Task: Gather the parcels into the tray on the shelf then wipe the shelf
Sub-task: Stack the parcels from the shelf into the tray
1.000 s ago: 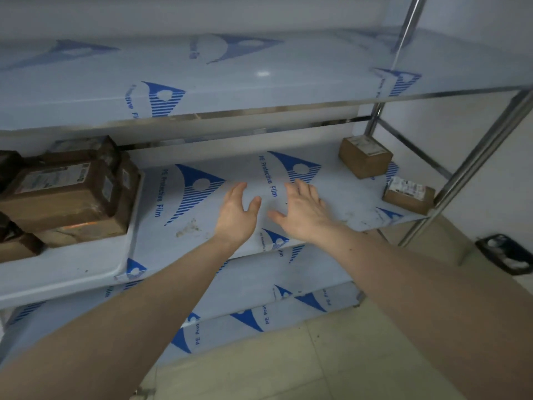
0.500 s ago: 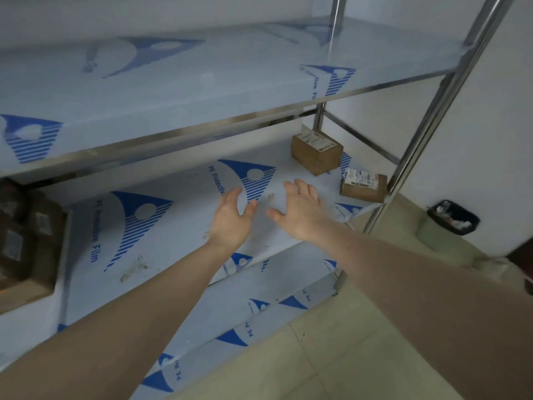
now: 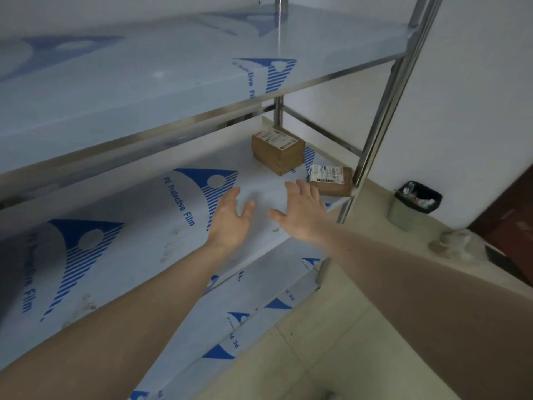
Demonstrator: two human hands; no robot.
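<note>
I see a plain white wall [image 3: 476, 82] behind a steel upright post [image 3: 395, 90]. Pale floor tiles [image 3: 331, 356] run below. A small dark waste bin [image 3: 415, 202] sits against the wall in dim light.

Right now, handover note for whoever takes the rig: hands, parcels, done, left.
Left hand: open, empty, over the middle shelf.
Right hand: open, empty, fingertips close to the flat parcel; contact cannot be told.
Parcels: the flat parcel lies at the shelf's front right corner by the post; a taller box parcel stands behind it, nearer the back. Neither is held.
The tray is out of view at this moment.
Done: nothing visible here.
Left: carry both parcels to the tray, then wipe the shelf; smudges show on its film toward the left.
</note>
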